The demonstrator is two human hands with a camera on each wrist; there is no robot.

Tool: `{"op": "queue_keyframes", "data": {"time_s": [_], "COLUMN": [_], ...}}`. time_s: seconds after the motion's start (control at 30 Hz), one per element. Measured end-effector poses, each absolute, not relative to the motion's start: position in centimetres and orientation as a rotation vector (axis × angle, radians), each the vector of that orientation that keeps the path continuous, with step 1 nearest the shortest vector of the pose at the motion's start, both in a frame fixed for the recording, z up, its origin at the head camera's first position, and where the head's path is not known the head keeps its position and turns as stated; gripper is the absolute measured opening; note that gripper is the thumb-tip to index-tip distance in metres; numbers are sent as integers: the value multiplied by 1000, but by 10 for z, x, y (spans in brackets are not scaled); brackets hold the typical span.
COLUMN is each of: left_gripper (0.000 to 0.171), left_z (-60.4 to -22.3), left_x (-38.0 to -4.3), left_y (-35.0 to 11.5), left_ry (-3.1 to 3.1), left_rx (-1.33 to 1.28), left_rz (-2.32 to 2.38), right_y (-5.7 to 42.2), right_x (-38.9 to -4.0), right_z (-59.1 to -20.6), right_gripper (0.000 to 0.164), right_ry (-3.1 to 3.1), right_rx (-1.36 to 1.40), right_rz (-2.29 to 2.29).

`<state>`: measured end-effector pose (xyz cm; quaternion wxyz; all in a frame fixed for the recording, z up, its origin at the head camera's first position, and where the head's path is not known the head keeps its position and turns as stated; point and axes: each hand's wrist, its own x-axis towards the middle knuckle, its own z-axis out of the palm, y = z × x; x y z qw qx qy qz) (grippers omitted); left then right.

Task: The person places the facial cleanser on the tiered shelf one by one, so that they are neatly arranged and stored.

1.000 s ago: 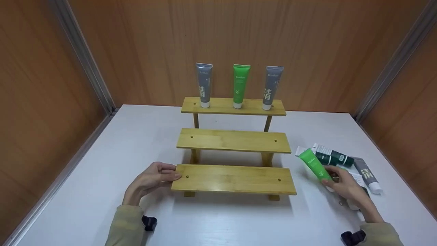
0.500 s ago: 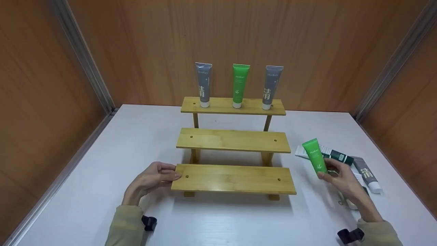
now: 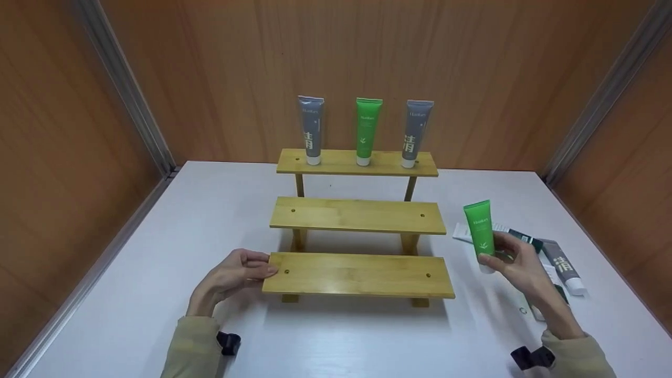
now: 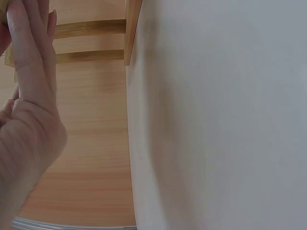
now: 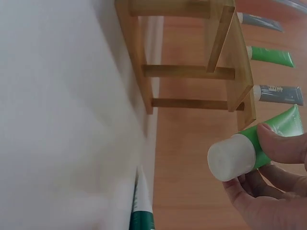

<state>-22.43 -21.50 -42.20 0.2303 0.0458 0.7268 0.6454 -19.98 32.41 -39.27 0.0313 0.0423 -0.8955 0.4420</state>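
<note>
Green tube (image 3: 479, 226) up & more upright vs 1s ago, pinched low in R hand (image 3: 520, 265); L hand (image 3: 233, 274) grips front shelf (image 3: 359, 275). Low pinch cd let tube tip.

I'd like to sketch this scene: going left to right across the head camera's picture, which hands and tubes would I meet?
Left hand, first standing gray tube, standing green tube, second standing gray tube, held green tube in the right hand, lying gray tube.
</note>
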Motion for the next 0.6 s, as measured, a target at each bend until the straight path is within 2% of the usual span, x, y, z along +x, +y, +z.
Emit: {"op": "queue_keyframes", "data": {"time_s": [0.6], "left_gripper": [60], "left_z": [-422], "left_x": [-224], "left_y": [-218], "left_ry": [1946], "left_rx": [155], "left_rz": [1805], "right_y": [283], "right_x": [-209], "right_z": [-360], "right_gripper": [59], "right_ry": [-2622], "right_rx": [230], "right_rz": [1445]}}
